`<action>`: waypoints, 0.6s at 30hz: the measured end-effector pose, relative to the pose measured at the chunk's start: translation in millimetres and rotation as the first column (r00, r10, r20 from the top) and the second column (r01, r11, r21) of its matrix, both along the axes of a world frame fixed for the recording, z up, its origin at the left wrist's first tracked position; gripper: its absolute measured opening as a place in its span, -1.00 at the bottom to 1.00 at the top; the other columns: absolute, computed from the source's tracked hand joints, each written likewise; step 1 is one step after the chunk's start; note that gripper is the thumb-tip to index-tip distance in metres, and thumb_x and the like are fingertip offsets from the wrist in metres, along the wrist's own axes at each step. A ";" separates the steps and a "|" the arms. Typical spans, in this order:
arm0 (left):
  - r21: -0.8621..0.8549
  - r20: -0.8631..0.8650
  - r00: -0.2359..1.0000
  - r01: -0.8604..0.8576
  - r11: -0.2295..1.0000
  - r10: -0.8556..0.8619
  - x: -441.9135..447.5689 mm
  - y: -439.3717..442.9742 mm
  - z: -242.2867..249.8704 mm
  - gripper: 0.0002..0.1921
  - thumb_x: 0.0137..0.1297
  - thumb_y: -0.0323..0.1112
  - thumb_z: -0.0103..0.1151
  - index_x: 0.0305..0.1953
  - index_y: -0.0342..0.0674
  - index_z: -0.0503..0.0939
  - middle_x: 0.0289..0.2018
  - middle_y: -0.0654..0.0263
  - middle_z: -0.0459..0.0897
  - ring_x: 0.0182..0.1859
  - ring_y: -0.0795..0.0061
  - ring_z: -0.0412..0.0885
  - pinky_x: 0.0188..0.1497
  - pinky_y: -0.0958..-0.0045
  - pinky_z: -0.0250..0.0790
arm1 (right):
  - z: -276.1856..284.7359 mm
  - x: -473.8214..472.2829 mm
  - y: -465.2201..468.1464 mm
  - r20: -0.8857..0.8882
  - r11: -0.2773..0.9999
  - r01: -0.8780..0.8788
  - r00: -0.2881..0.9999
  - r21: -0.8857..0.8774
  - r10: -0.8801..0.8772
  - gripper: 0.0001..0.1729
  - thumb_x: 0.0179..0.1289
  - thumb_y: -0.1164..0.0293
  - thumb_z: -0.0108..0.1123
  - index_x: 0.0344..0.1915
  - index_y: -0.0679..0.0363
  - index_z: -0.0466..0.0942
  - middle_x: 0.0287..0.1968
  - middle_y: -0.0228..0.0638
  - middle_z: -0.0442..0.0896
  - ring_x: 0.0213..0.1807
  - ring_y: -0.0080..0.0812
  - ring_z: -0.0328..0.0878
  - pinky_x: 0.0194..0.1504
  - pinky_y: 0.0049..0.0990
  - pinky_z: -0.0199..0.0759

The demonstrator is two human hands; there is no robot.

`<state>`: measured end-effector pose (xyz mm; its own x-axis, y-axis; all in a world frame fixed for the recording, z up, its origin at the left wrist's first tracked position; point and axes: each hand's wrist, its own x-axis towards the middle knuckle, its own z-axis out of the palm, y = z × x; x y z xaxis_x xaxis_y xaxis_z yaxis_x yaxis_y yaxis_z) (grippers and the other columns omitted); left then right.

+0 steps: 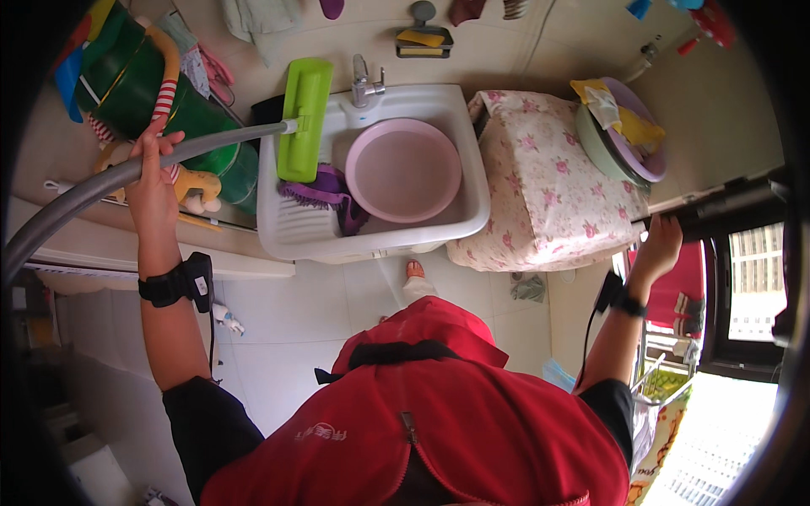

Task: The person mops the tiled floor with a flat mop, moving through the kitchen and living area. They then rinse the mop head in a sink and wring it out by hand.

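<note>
My left hand [152, 183] is wrapped around the grey pole [215, 139] of a flat mop. The mop's bright green head [305, 120] leans over the left side of a white sink [373, 245], with its pad off. Below it in the sink lies a purple chenille mop pad [329, 196], partly against a pink basin [405, 171] that seems to hold water. Off to the right, my right hand [658, 248] is closed by the dark window or door frame [715, 212], near the corner of a floral cover. Whether it grips anything is hidden.
The floral cloth [544, 183] covers a box-shaped thing; stacked basins [604, 152] with yellow cloths rest on it. A chrome faucet [364, 82] rises behind the sink. Left stand a green cylinder [126, 76] and a plush toy [190, 186]. A drying rack [664, 379] is at right.
</note>
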<state>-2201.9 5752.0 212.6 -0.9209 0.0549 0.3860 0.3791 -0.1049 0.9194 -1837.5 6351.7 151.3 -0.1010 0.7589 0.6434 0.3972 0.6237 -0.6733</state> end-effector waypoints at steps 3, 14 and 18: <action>0.062 -0.016 0.999 -0.030 0.998 0.031 -5.0 1.4 -0.2 -0.60 0.40 -0.14 -0.04 0.06 -0.37 0.43 -0.43 0.38 0.40 -0.07 0.48 0.49 0.14 0.38 0.19 | -56.9 -13.3 -48.9 -0.125 0.963 -0.099 0.983 0.252 0.133 -0.59 0.14 0.54 0.23 0.01 0.37 0.44 -0.07 -0.12 0.59 0.04 -0.32 0.49 0.03 -0.43 0.38; 0.139 -0.157 0.987 0.054 0.989 -0.031 11.8 -10.8 26.3 -0.61 0.39 -0.04 -0.10 -0.03 -0.25 0.47 -0.53 0.46 0.19 -0.24 0.44 0.36 0.33 0.02 0.05 | -182.3 -296.4 -160.1 0.101 0.177 -0.839 0.146 -0.515 0.984 -0.72 0.14 0.45 0.21 -0.11 0.22 0.53 -0.42 -0.21 0.63 -0.40 -0.38 0.60 -0.34 -0.44 0.46; 0.062 -0.170 0.985 0.026 0.998 -0.015 50.9 -18.2 25.9 -0.61 0.36 0.05 -0.12 -0.03 -0.09 0.49 -0.57 0.50 0.15 -0.32 0.51 0.29 0.32 0.05 0.07 | -212.0 -417.6 -219.2 -0.094 0.021 -0.686 0.130 -0.728 0.987 -0.45 0.08 0.34 0.29 0.05 0.35 0.39 -0.37 -0.11 0.63 -0.44 -0.27 0.60 -0.35 -0.39 0.47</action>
<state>-2151.0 5733.8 238.5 -0.8409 0.0434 0.5395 0.5258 -0.1707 0.8333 -2255.0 6132.5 -60.7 -0.9943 0.0183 -0.1054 0.1061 0.2977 -0.9487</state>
